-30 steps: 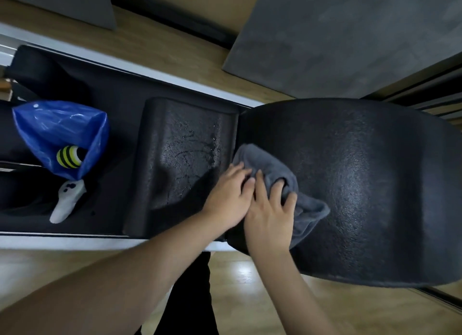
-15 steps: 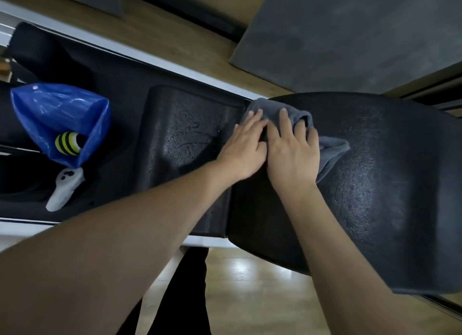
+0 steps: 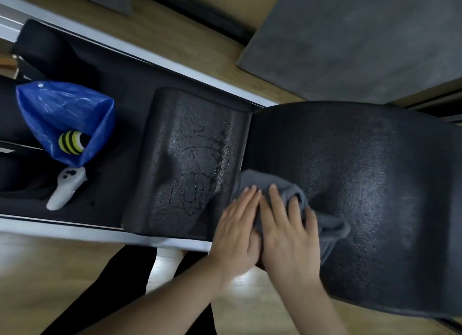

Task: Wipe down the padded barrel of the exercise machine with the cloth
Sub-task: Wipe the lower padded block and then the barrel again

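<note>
- The grey cloth (image 3: 295,192) lies bunched on the padded barrel (image 3: 370,184), under both hands.
- Left hand (image 3: 237,232) and right hand (image 3: 287,234) press it flat-fingered, grasping nothing.
- Risk: ungripped, the cloth could slide off the barrel's near curve.
- Left of the hands, beads of liquid on the flat pad (image 3: 190,159) may go unwiped.

We have both forearms reaching in from the lower edge, converging toward the middle. Our left hand (image 3: 236,231) lies flat, fingers straight and together, its thumb side touching our right hand (image 3: 287,232). The right one is also flat, fingers slightly spread, palm down, both pressing downward
</note>
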{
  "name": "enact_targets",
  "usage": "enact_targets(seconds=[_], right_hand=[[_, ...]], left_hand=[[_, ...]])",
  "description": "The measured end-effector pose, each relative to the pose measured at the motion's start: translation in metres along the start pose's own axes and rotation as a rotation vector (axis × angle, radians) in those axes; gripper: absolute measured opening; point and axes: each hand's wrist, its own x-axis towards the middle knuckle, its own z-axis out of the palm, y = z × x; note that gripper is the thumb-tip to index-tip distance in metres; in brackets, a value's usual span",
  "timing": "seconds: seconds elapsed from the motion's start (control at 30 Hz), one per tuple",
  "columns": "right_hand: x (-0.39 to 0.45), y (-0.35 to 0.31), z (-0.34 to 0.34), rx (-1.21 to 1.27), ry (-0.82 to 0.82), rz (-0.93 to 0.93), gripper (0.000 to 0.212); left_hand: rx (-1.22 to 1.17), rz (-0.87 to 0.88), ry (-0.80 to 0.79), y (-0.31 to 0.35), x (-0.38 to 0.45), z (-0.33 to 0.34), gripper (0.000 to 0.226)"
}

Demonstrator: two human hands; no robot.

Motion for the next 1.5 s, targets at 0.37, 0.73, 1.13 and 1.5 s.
enact_targets(seconds=[0.37,0.73,1.13,1.5], right_hand=[[0.129,0.02,-0.021,-0.092,0.014,0.053,0.044],[0.04,0.004,-0.01,-0.088,-0.068,0.035,0.047],[0.131,0.008,-0.023,-0.142,-0.042,0.045,0.043],[0.036,-0.034,0.008,-0.046,-0.151,-0.044,0.05]], left_hand=[[0.04,-0.069,-0.046,-0.009,0.142,-0.032,0.063],[-0.056,-0.073,0.004,-0.001,0.048,-0.007,0.066],[-0.07,-0.149,-0.032,-0.019,0.137,-0.032,0.061],[-0.254,-0.19,0.01,-0.043,0.01,0.007,0.052]])
